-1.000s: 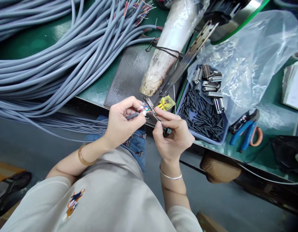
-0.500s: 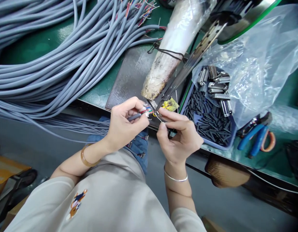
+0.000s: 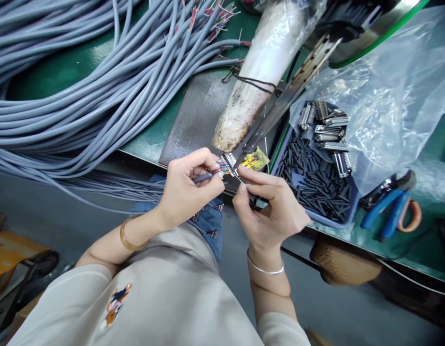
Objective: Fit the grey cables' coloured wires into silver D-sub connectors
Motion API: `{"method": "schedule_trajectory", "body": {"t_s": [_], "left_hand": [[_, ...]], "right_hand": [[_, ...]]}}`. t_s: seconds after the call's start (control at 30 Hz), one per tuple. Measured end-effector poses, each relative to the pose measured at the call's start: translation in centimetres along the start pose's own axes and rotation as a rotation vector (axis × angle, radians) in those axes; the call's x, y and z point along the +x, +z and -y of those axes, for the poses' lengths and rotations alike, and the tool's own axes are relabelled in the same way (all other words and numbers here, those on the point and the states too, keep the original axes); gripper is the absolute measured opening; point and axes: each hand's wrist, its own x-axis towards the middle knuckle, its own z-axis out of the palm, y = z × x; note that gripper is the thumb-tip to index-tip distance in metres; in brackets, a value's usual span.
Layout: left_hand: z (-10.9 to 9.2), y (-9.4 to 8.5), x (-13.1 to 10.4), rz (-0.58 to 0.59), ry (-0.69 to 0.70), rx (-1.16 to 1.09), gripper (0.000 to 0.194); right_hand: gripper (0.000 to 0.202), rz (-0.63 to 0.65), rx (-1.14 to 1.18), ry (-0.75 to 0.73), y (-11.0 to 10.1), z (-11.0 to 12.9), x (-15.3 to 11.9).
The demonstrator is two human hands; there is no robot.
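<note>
Green desk (image 3: 370,240); left hand (image 3: 188,187) grip pinched on gray cable (image 3: 202,178), likely stiff, best held by jacket; right hand (image 3: 267,206) grip pinching thin, likely bendy wire (image 3: 238,178).

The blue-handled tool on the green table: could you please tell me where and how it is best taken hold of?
Probably by both blue handles, coming from the person's side of the green table. They splay apart towards that edge, while the metal end points away. The orange handle lies close on their right, so I would take care there.
</note>
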Motion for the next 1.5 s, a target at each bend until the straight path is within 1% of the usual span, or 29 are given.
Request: {"method": "schedule_trajectory", "body": {"t_s": [0.13, 0.3, 0.4, 0.6, 0.8, 0.9, 1.0, 1.1, 1.23, 1.3, 1.4, 1.5], "left_hand": [[-0.1, 0.0, 0.1, -0.001, 0.017, 0.004, 0.013], [-0.7, -0.1, 0.1, 0.002, 0.027, 0.021, 0.014], [-0.8, -0.1, 0.1, 0.009, 0.003, 0.012, 0.015], [-0.5, -0.1, 0.1, 0.007, -0.07, -0.017, 0.017], [-0.8, -0.1, 0.2, -0.018, -0.008, -0.007, 0.016], [-0.9, -0.2, 0.2, -0.01, -0.015, -0.016, 0.016], [-0.6, -0.3, 0.2, 0.012, -0.056, -0.025, 0.016], [-0.3, -0.2, 0.0, 0.039, -0.095, -0.04, 0.016], [0.0, -0.4, -0.1, 0.067, -0.121, -0.072, 0.015], [0.2, -0.7, -0.1, 0.122, -0.154, -0.124, 0.011], [0.7, -1.5, 0.0, 0.238, -0.246, -0.28, 0.016], [1.3, -2.1, -0.2, 0.283, -0.324, -0.39, 0.017]], "right_hand": [[0.019, -0.002, 0.012, 0.0, 0.1, -0.1, 0.2], [0.019, -0.007, -0.019, 0.007, -0.2, 0.3, 0.6], [0.019, 0.001, -0.027, 0.013, -0.3, 0.5, 0.6], [0.022, 0.002, -0.034, -0.011, 0.0, 0.4, 0.5], [0.023, 0.0, -0.023, 0.003, 0.0, 0.6, 0.7], [0.022, -0.005, -0.057, -0.024, -0.1, 0.7, 0.7], [0.02, 0.006, -0.095, -0.062, -0.1, 0.6, 0.4], [0.02, 0.044, -0.118, -0.094, -0.2, 0.4, 0.0], [0.022, 0.036, -0.118, -0.105, -0.3, 0.3, -0.5], [0.022, 0.031, -0.111, -0.078, -0.4, 0.4, -0.7], [0.02, 0.041, -0.096, -0.024, -0.4, 0.7, -1.0], [0.02, 0.04, -0.091, 0.005, -0.4, 1.1, -1.1]]}}
